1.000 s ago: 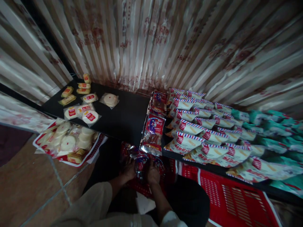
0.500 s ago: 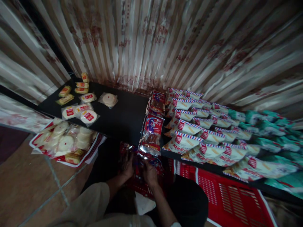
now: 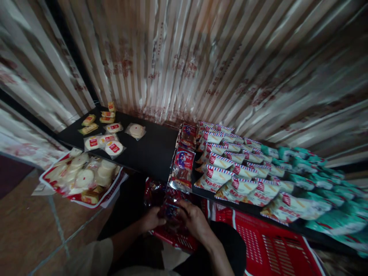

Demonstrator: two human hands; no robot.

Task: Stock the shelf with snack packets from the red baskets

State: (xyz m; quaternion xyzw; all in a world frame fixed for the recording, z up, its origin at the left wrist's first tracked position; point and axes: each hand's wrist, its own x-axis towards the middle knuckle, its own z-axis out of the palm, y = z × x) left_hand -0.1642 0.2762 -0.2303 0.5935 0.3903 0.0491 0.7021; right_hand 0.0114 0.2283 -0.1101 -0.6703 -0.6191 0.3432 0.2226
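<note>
My left hand [image 3: 151,219] is low in the head view with its fingers closed on the left edge of a dark red snack packet [image 3: 171,214]. From the other side my right hand [image 3: 196,221] grips the same packet, thumb and fingers curled round it. More shiny red packets [image 3: 153,191] lie just beyond my hands, in a red basket [image 3: 181,242] between my knees. On the black shelf ahead, similar red packets [image 3: 184,165] are stacked in two piles. The dim light hides the packet's print.
White snack bags [image 3: 218,176] stand in rows on the black shelf [image 3: 143,155], with green bags [image 3: 330,220] farther right. Round wrapped cakes [image 3: 113,148] lie at the left. A filled tray [image 3: 46,178] sits below them. A red crate [image 3: 255,234] is under the shelf; a curtain [image 3: 184,57] hangs behind.
My hands have drawn back towards me from among the red packets and now hold one between them. The view has shifted, so the shelf appears slightly lower.
</note>
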